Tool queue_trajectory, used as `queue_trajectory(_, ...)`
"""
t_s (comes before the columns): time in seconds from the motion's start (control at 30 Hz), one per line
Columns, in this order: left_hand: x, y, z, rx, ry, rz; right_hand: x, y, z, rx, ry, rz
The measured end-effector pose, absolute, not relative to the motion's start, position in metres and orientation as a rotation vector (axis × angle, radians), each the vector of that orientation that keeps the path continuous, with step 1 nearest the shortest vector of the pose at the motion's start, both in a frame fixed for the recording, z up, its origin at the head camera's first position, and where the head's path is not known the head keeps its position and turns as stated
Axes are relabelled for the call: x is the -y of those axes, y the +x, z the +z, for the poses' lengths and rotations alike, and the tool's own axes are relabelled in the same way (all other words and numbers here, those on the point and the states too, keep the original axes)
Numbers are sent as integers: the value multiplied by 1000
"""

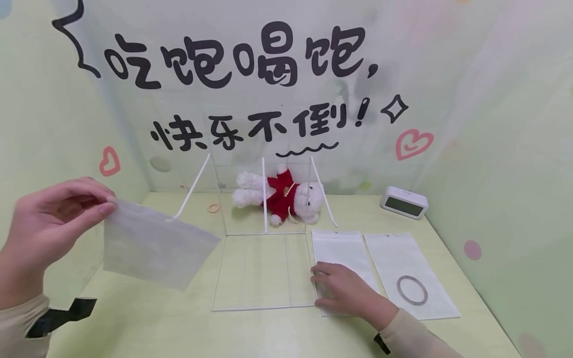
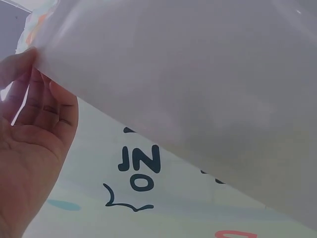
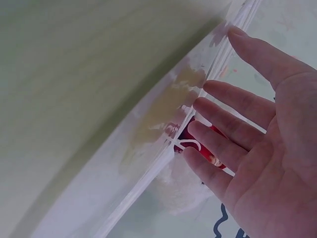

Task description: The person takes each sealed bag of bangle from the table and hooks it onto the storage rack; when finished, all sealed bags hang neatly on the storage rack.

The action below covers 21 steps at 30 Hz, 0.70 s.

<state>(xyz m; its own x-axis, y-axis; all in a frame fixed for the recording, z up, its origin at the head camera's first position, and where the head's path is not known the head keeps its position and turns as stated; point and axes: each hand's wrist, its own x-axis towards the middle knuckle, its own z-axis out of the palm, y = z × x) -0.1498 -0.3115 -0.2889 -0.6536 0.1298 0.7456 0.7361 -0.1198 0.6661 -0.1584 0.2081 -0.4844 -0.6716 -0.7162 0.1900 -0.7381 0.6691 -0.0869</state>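
My left hand [image 1: 67, 219] pinches one corner of a translucent white bag [image 1: 152, 248] between thumb and fingers. The bag slants down to the right, and the tip of a prong of the white wire rack [image 1: 263, 309] overlaps its top edge. In the left wrist view the bag [image 2: 188, 79] fills most of the picture. My right hand [image 1: 344, 291] lies over a flat white zip bag [image 1: 340, 248], fingertips right at the rack's right base wire. Its fingers [image 3: 223, 104] are extended, tips along a clear plastic edge in the right wrist view.
Behind the rack lies a white plush bear [image 1: 282, 196] in red clothing. A second flat bag [image 1: 403, 253] carries a grey ring [image 1: 412, 290]. A digital clock [image 1: 404, 202] stands at the back right, and an orange band [image 1: 213, 208] lies left of the bear.
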Motion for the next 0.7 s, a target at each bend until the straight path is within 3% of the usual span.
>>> queue_trajectory(0.7, 302, -174, -300, 1807, -907, -1725, -210, -156, -488, 2716, 1200, 256)
